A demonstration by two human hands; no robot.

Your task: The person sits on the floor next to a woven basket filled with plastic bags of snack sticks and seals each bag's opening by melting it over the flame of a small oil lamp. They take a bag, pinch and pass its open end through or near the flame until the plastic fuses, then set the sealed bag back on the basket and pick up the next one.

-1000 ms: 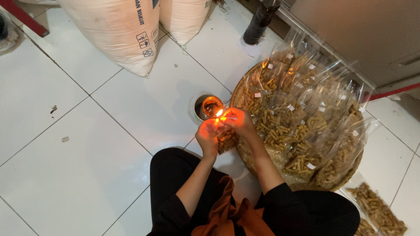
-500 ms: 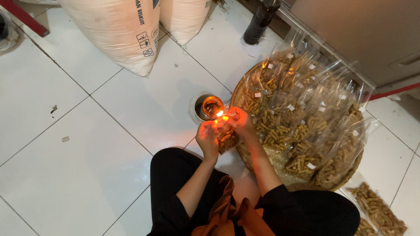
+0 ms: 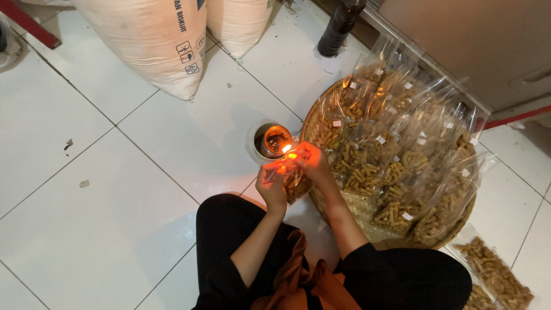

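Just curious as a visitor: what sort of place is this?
Probably a small home snack-packing workspace: a woven tray heaped with clear snack bags, big sacks on the tiled floor, and a small flame by the hands.

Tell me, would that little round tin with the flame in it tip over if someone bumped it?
Probably not easily: the little round tin looks squat and sits flat on the white tiled floor. A push would likely slide it on the glossy tiles. It holds a burning flame, so it is probably hot and any spill risky.
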